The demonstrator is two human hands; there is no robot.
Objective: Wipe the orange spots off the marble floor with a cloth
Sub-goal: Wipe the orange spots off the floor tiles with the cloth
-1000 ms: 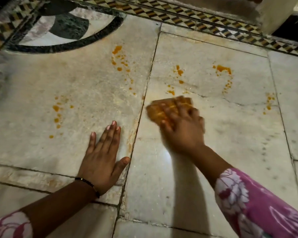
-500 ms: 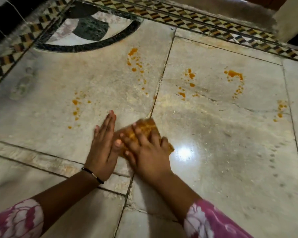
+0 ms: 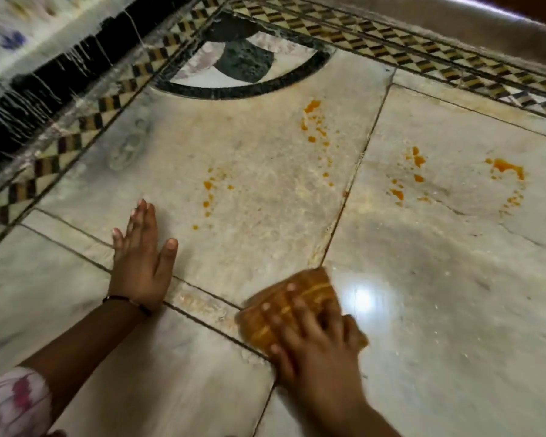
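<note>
2 hands (image 3: 141, 263) flat, 1 cloth (image 3: 289, 310), 5 spot clusters (image 3: 314, 121)

Cloth (image 3: 292, 305) under right hand (image 3: 320, 348); left hand (image 3: 141, 260) leftward; spots (image 3: 312, 121) beyond.

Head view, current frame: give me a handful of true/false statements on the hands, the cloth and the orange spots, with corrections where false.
1. The right hand presses the orange cloth against the marble floor. True.
2. The left hand holds a second cloth. False: it lies flat on the floor with straight fingers, holding nothing.
3. Orange spots remain beyond the cloth. True: several clusters show on the slabs farther from the person.
4. The cloth covers the orange smear at far right. False: that smear lies exposed, well apart from the cloth.
5. A dark band circles the left wrist. True.
</note>
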